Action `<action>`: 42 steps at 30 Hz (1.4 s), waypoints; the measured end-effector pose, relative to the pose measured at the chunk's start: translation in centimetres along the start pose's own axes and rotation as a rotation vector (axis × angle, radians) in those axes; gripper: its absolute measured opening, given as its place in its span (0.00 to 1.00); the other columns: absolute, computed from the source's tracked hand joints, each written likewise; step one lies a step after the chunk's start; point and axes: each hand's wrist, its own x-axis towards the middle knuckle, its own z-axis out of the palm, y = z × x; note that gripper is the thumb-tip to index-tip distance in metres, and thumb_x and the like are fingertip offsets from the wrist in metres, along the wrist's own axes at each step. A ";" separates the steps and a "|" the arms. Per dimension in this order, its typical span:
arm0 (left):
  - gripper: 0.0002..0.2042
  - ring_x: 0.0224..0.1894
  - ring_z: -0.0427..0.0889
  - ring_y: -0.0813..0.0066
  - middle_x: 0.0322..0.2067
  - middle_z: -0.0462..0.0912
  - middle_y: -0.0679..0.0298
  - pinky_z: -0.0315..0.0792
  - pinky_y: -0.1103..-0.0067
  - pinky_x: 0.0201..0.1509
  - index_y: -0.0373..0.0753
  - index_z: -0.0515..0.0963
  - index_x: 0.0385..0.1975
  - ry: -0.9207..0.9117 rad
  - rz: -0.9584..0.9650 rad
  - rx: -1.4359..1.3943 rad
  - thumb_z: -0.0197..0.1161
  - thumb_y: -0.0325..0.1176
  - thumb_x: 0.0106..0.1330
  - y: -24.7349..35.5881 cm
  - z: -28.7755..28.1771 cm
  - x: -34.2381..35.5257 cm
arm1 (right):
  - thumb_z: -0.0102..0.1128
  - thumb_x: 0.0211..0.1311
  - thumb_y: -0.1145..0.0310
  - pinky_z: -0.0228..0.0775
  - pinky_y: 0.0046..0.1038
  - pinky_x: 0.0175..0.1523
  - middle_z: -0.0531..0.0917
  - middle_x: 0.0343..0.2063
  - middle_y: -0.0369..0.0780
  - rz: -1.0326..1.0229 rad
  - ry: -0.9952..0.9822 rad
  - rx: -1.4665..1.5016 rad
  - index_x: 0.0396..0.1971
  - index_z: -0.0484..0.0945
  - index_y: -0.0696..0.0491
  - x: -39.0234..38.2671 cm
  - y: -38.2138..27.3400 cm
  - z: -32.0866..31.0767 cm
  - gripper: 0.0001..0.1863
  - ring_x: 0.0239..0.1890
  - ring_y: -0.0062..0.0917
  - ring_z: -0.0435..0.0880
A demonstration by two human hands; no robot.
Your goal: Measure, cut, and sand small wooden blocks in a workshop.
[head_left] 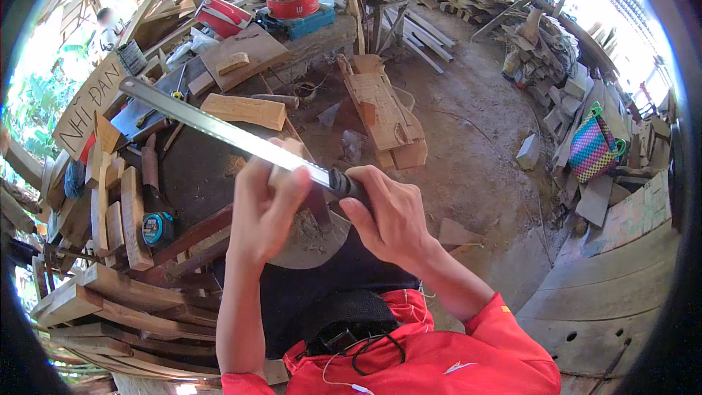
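A long, narrow metal blade with a black handle [212,122] slants across in front of me, its rounded tip with a small hole up at the left. The fingers of my right hand [395,216] are wrapped around the black handle. Partway along the blade, near the handle end, my left hand [267,201] is closed on the metal between thumb and fingers. Whether the blade has teeth cannot be made out. Beyond it, a pale wood block [245,110] lies on the dark workbench [201,164], partly behind the blade.
A blue tape measure [157,229] stands by upright wood pieces at the bench's left. Curved planks [139,307] are stacked lower left. Further off lie a wooden board [380,106], red tins [292,6] and a lettered cardboard sign [89,107]. A woven bag [594,145] rests among scraps at right.
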 end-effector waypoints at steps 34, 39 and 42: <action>0.28 0.36 0.78 0.65 0.32 0.77 0.59 0.72 0.74 0.43 0.33 0.75 0.35 0.057 0.130 0.160 0.80 0.49 0.46 -0.5 -1.8 -0.7 | 0.55 0.70 0.55 0.72 0.36 0.31 0.79 0.26 0.45 0.013 -0.048 0.179 0.43 0.74 0.55 0.8 -0.8 0.5 0.17 0.27 0.44 0.82; 0.30 0.35 0.79 0.61 0.32 0.76 0.58 0.72 0.71 0.42 0.33 0.75 0.32 -0.007 0.174 0.287 0.80 0.54 0.44 -0.7 -1.6 -0.5 | 0.55 0.70 0.56 0.72 0.36 0.31 0.79 0.27 0.45 -0.054 -0.034 0.191 0.43 0.74 0.55 2.1 -1.7 0.7 0.16 0.26 0.43 0.82; 0.30 0.34 0.78 0.62 0.30 0.75 0.59 0.71 0.71 0.41 0.33 0.75 0.30 0.002 0.170 0.221 0.80 0.54 0.44 -0.7 -1.6 -0.7 | 0.56 0.69 0.56 0.71 0.37 0.30 0.79 0.29 0.43 -0.126 -0.028 0.138 0.43 0.73 0.54 2.6 -2.1 0.9 0.16 0.26 0.42 0.82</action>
